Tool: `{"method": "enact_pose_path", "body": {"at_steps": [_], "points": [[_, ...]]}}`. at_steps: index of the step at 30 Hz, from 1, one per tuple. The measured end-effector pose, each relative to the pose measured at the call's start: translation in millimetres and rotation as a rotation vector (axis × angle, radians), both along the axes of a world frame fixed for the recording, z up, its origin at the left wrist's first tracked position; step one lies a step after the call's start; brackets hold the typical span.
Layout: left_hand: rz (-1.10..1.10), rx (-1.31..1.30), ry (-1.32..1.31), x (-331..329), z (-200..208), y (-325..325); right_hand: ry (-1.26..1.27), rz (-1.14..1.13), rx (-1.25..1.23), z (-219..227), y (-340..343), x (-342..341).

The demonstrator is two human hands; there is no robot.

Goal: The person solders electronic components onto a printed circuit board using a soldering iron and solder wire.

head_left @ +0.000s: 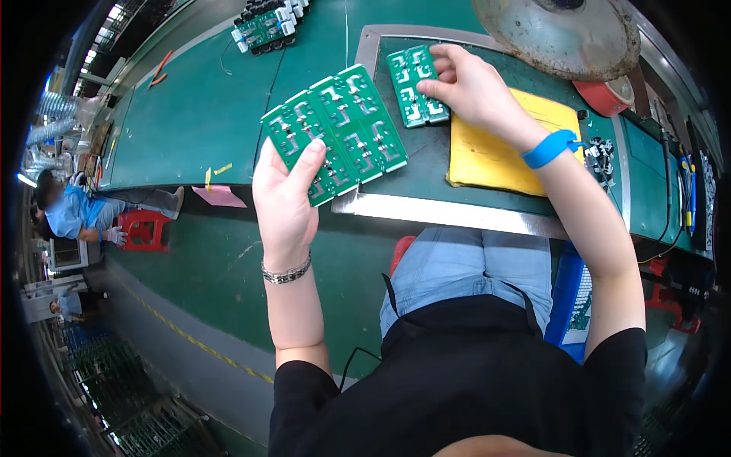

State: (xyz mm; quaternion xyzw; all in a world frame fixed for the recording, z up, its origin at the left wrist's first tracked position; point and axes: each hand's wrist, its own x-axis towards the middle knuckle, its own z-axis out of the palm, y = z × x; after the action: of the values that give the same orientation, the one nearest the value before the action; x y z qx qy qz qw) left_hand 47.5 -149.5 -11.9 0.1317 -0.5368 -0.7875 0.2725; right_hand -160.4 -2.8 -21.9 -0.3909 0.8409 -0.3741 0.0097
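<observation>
My left hand point(288, 183) grips a large green circuit board panel point(347, 145) by its lower left corner, thumb laid on top. The panel is tilted and marked with pale pads and small dark parts. To its right, my right hand point(478, 90) is closed on the right edge of a narrower green circuit board point(412, 89), thumb on its face and fingers behind. The two boards are close together but apart. Below my right wrist lies a yellow pad point(499, 156) on the green bench mat. A blue band circles that wrist.
Several assembled boards with black and white parts point(270, 29) stand at the far left of the bench. A lamp shade point(563, 34) hangs at the upper right, above a red tape roll point(607, 95). Orange-handled pliers point(161, 68) lie left. A co-worker point(72, 209) sits far left.
</observation>
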Motion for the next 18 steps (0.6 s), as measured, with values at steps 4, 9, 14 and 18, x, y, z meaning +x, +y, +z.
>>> {"method": "enact_pose_path", "body": {"at_steps": [4,9,14,18], "points": [[0.022,-0.025,0.031,-10,2,6,-0.001,0.079,-0.138,25,2,20],[-0.023,-0.119,0.084,-29,10,30,-0.443,0.366,-0.100,28,7,48],[0.199,-0.473,0.092,-39,7,40,-0.310,0.250,-0.261,20,6,55],[0.323,-0.583,0.095,-45,3,45,-0.135,0.099,-0.147,26,7,60]]}}
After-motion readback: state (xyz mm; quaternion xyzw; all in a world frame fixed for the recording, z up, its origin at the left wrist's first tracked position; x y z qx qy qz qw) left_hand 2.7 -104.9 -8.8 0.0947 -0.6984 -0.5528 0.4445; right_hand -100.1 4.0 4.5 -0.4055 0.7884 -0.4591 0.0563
